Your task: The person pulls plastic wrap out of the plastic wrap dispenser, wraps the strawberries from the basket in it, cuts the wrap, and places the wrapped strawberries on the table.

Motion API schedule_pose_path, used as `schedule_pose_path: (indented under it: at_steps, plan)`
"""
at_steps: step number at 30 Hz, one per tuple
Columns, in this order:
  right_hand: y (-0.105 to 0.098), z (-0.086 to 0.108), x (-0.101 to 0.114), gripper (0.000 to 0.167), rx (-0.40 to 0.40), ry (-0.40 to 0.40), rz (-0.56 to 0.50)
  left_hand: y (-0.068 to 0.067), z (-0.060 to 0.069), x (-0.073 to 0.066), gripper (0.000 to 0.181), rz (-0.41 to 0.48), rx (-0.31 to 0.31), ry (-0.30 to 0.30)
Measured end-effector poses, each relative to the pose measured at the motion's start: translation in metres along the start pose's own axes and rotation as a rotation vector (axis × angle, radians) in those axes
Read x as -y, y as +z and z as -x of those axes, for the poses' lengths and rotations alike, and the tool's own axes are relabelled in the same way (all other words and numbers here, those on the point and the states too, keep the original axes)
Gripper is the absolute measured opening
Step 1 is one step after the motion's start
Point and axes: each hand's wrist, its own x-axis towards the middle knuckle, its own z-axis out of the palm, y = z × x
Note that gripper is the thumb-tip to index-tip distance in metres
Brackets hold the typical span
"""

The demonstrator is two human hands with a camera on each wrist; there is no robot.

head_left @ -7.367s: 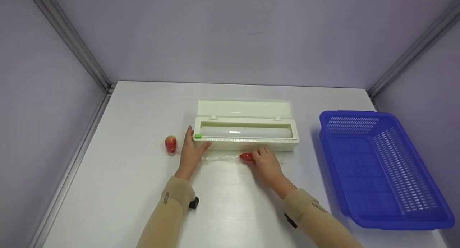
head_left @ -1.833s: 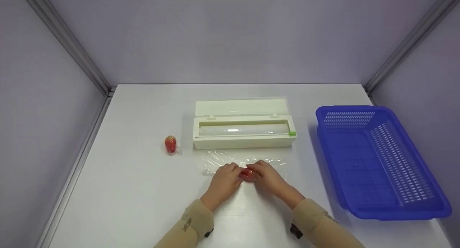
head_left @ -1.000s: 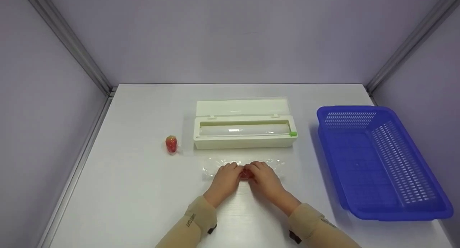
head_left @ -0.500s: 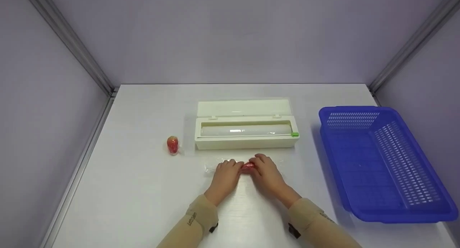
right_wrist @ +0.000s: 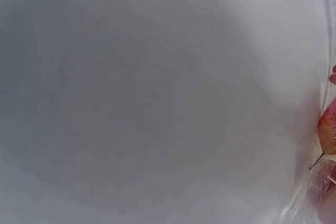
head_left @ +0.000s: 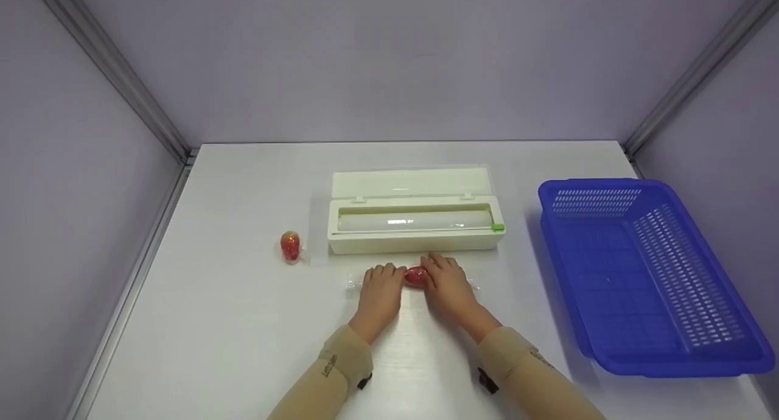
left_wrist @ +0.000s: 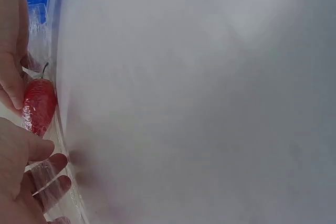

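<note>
A red fruit (head_left: 416,277) with a thin dark stem lies between both hands, wrapped in clear cling film (left_wrist: 39,38); its exact kind is hard to tell. My left hand (head_left: 381,291) holds its left end, thumb on top and fingers through the film below. At the stem end my right hand (head_left: 449,286) grips the other side with curled fingers. Loose film spreads out past both hands. Just beyond them stands a white cling film dispenser (head_left: 417,243), lid up, with a roll (head_left: 414,221) inside and a green cutter slider (head_left: 498,227) at its right end.
On the left of the white table (head_left: 231,322) lies a second film-wrapped fruit (head_left: 291,247), red with a yellowish top. A blue plastic basket (head_left: 614,286) stands on the right. Pale walls enclose the table at the back and sides.
My left hand has left the dispenser for the fruit, and the slider has gone from left to right. Lately, both hands have pushed the fruit towards the dispenser, and less loose film shows.
</note>
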Motion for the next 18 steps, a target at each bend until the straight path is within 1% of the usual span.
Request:
schedule_pose_path:
  at_steps: [4, 6, 8, 10, 14, 16, 18]
  plan:
    - [-0.005, 0.003, 0.012, 0.035, -0.048, -0.094, 0.142, -0.001, -0.004, 0.001, 0.024, -0.039, 0.023, -0.001]
    - [-0.006, 0.005, 0.020, 0.034, -0.051, -0.136, 0.209, -0.003, -0.004, 0.001, 0.023, -0.049, 0.028, -0.009]
    - [-0.006, 0.007, 0.026, 0.031, -0.041, -0.148, 0.240, -0.004, -0.004, 0.001, 0.022, -0.050, 0.027, -0.015]
    - [-0.003, 0.007, 0.027, 0.028, -0.030, -0.130, 0.261, -0.005, -0.004, 0.002, 0.022, -0.044, 0.027, -0.017]
    - [0.005, 0.003, 0.021, 0.020, -0.032, -0.098, 0.250, -0.004, -0.002, 0.003, 0.025, -0.033, 0.016, -0.009]
    - [0.006, 0.001, 0.018, 0.017, -0.033, -0.086, 0.203, -0.003, -0.001, 0.003, 0.024, -0.042, -0.021, -0.008]
    - [0.005, 0.000, 0.018, 0.015, -0.028, -0.069, 0.132, -0.003, -0.001, 0.004, 0.023, -0.050, -0.081, -0.018]
